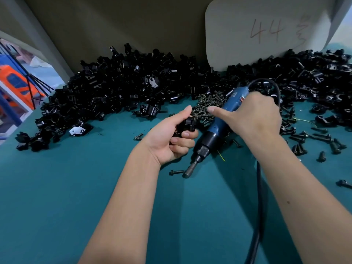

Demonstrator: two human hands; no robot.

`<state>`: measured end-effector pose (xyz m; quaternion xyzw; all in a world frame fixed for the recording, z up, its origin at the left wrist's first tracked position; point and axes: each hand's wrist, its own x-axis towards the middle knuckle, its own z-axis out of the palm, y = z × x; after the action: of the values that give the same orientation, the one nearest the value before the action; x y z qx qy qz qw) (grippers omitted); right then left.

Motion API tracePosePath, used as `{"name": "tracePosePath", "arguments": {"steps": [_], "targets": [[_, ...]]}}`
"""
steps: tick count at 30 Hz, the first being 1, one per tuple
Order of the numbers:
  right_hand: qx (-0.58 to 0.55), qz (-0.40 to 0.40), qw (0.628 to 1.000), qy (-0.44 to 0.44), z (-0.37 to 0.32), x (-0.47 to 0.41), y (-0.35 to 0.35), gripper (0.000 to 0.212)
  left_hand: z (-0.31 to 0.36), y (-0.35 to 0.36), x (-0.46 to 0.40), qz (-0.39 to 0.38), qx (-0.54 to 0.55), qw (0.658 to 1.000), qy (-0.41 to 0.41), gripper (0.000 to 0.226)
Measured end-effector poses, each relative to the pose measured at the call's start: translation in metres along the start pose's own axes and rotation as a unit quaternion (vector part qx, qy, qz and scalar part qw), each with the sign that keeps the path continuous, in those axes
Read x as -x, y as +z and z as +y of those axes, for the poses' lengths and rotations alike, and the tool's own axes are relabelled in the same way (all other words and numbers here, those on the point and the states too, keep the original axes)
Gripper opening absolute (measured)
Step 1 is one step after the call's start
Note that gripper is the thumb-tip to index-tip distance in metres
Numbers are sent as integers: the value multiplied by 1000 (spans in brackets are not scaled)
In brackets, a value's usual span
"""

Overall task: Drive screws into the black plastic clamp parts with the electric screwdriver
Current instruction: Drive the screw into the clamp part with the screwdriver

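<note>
- Black plastic clamp part point(187, 125) sits in the left hand point(170, 139), at about 11 o'clock from the screwdriver's bit; the curled fingers and thumb cover most of it, so its shape is hard to make out.
- Right hand point(254, 118) wraps the blue body of the electric screwdriver point(213, 130), thumb stretched toward 9 o'clock; its fingers on the far side are hidden, so what else they may pinch cannot be told.
- Screwdriver bit point(187, 171) points toward 7 o'clock, its tip low over the teal table point(57, 187); whether it touches the cloth cannot be told.
- Black power cord point(260, 187) loops off the tool's rear and runs down to 6 o'clock, cut off by the bottom edge.
- No bin is seen: the heap of clamp parts point(118, 86) lies loose along the back, too tangled to count, cut off at 3 o'clock.
- Pile of screws point(207, 103) lies just beyond both hands, uncountable.
- One loose bolt point(176, 172) lies just beside the bit, at its 9 o'clock; one more point(138, 137) lies left of the left wrist.
- One pale card point(266, 33) marked "44" leans at 1 o'clock.
</note>
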<state>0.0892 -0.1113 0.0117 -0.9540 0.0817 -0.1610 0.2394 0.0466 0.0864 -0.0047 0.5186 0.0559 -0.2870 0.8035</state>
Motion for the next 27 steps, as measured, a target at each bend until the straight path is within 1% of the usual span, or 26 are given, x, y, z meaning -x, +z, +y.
{"name": "tracePosePath", "arguments": {"steps": [1,2,3,4,5,6,7,8,11,14,16,18,20,21,23,24,25,27], "targets": [[-19,31,998,-42,0,-1,-2,71,0,0,0,4,-2,1000,-2,49],[-62,41,992,-98,-1,-3,-4,61,0,0,-1,9,-1,1000,-4,51],[-133,18,978,-160,-4,-4,-8,49,0,0,-1,14,5,1000,-4,50],[-210,-44,954,-211,-8,-3,-12,38,-1,0,-1,19,14,1000,-2,47],[-270,-128,923,-241,-12,0,-15,31,-1,1,0,21,23,1000,3,41],[-299,-200,898,-253,-15,4,-15,25,-1,2,0,22,27,999,8,37],[-309,-242,885,-252,-17,7,-13,21,-2,2,1,22,26,999,12,37],[-316,-260,879,-244,-17,9,-11,18,-2,3,1,23,24,999,12,39],[-356,-269,869,-215,-14,8,-9,17,-1,4,2,9,12,1000,5,49],[-382,-287,846,-239,-12,6,-13,13,1,3,4,-15,-7,1000,2,51],[-376,-303,836,-260,-11,4,-13,10,2,3,4,-20,-14,1000,-8,51],[-358,-311,837,-271,-10,3,-11,8,2,2,4,-13,-10,1000,-20,48],[-348,-307,842,-275,-10,3,-11,6,1,4,4,7,-16,1000,-7,46],[-342,-299,847,-275,-10,3,-10,6,0,5,3,28,-34,999,18,45],[-328,-276,865,-262,-11,5,-8,8,-3,8,0,92,-93,987,94,43],[-313,-254,881,-250,-13,6,-6,12,-4,10,-2,125,-116,976,134,41],[-282,-223,901,-242,-16,8,-4,20,-5,12,-3,148,-125,967,167,41],[-184,-158,934,-262,-24,11,0,45,-6,15,-6,169,-116,955,213,43]]}}
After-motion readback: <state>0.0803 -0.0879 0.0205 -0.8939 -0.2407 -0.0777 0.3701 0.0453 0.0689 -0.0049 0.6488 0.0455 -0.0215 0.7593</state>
